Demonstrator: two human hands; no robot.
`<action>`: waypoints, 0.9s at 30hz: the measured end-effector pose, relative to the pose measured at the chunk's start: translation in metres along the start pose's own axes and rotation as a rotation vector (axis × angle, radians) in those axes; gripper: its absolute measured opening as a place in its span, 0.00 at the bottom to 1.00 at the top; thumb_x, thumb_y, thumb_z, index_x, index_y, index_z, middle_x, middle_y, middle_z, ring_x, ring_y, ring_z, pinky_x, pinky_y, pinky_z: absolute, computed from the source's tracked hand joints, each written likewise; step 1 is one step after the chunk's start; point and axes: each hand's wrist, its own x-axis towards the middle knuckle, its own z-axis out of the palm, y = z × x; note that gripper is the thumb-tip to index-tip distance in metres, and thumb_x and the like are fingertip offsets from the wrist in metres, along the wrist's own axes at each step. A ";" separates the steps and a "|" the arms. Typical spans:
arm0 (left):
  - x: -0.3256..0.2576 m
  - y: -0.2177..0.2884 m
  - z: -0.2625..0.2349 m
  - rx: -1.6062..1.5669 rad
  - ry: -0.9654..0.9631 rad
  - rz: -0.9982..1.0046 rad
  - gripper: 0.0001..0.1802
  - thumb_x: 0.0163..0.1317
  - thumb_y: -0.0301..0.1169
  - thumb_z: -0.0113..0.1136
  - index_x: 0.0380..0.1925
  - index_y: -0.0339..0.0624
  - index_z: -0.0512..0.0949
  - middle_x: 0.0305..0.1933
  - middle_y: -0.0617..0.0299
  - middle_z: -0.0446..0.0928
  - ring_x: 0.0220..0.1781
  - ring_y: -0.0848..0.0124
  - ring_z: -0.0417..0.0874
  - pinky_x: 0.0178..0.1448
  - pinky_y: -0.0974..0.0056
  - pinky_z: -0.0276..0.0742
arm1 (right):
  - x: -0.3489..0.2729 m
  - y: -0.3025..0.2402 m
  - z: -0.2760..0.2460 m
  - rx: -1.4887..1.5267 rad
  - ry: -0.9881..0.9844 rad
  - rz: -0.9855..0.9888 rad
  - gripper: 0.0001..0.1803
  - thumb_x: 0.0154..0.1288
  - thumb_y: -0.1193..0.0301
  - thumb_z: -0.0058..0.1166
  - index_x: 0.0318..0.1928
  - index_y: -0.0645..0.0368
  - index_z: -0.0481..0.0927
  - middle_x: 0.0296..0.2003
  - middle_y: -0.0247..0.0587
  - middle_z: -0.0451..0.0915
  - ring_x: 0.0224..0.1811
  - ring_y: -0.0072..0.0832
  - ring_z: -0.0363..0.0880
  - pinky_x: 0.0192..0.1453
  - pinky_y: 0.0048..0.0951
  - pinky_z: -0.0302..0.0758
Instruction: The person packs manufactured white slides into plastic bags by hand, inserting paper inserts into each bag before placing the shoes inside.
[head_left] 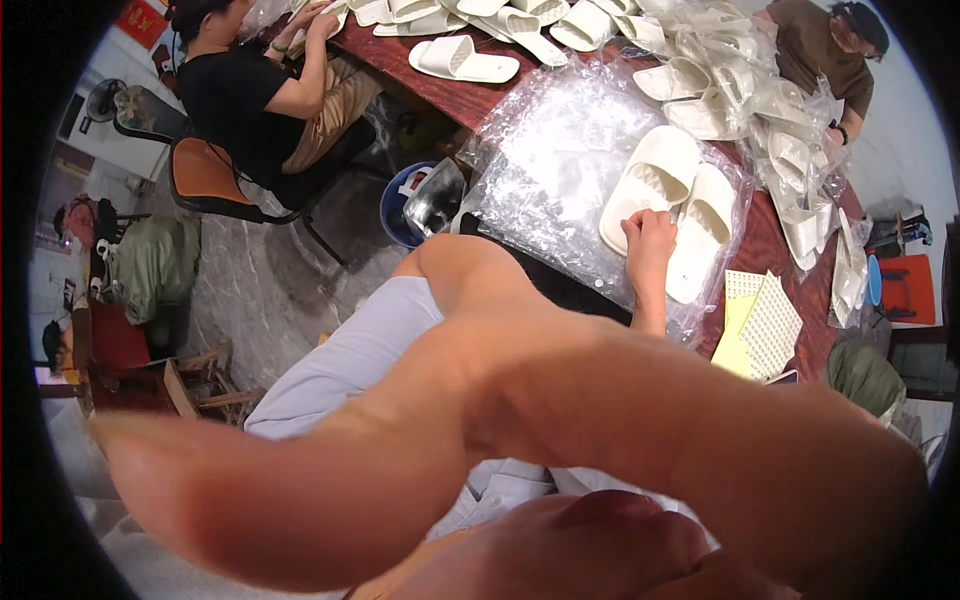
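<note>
A pair of white slippers (668, 200) lies on a heap of clear plastic bags (560, 160) on a dark red wooden table (440, 85). My left hand (648, 240) sits at the near end of the pair, fingers curled onto the edge of one slipper. My right hand (560, 420) is raised very close to the camera, blurred and huge. Its fingers stretch to the left with nothing visible in them, and it hides most of the lower view. My bare knee (455, 265) and grey shorts (350, 350) show beneath.
More white slippers (465, 60), loose and bagged, crowd the far table. Yellow and white sticker sheets (765, 325) lie at the right. A person in black (245, 100) sits at the left on an orange chair, another person (820, 50) at the far right. A blue bin (405, 205) stands under the table.
</note>
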 end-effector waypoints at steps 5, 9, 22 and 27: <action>0.000 -0.002 0.001 -0.004 0.020 0.002 0.31 0.76 0.48 0.22 0.59 0.43 0.71 0.58 0.54 0.78 0.63 0.54 0.76 0.74 0.47 0.52 | -0.001 0.001 -0.001 0.005 0.035 -0.015 0.08 0.56 0.70 0.63 0.33 0.57 0.78 0.38 0.41 0.73 0.44 0.43 0.69 0.50 0.43 0.65; 0.001 -0.004 0.003 -0.001 0.046 0.005 0.29 0.76 0.47 0.25 0.57 0.43 0.72 0.57 0.55 0.80 0.61 0.55 0.77 0.73 0.48 0.54 | 0.000 0.002 -0.001 0.000 0.049 -0.025 0.08 0.56 0.70 0.63 0.34 0.57 0.77 0.37 0.42 0.74 0.43 0.43 0.69 0.50 0.44 0.64; -0.004 -0.003 0.004 -0.039 0.022 0.021 0.26 0.75 0.45 0.29 0.57 0.43 0.72 0.56 0.55 0.80 0.61 0.55 0.77 0.73 0.48 0.54 | -0.002 0.003 0.000 0.120 0.059 -0.019 0.10 0.54 0.75 0.62 0.36 0.58 0.76 0.34 0.42 0.75 0.40 0.41 0.70 0.47 0.41 0.66; 0.025 -0.012 -0.013 -0.050 0.000 0.030 0.31 0.75 0.49 0.24 0.57 0.42 0.72 0.56 0.54 0.80 0.62 0.54 0.77 0.73 0.47 0.53 | 0.001 0.015 -0.006 0.464 0.004 0.146 0.11 0.52 0.75 0.63 0.35 0.61 0.75 0.33 0.43 0.74 0.39 0.38 0.71 0.47 0.38 0.68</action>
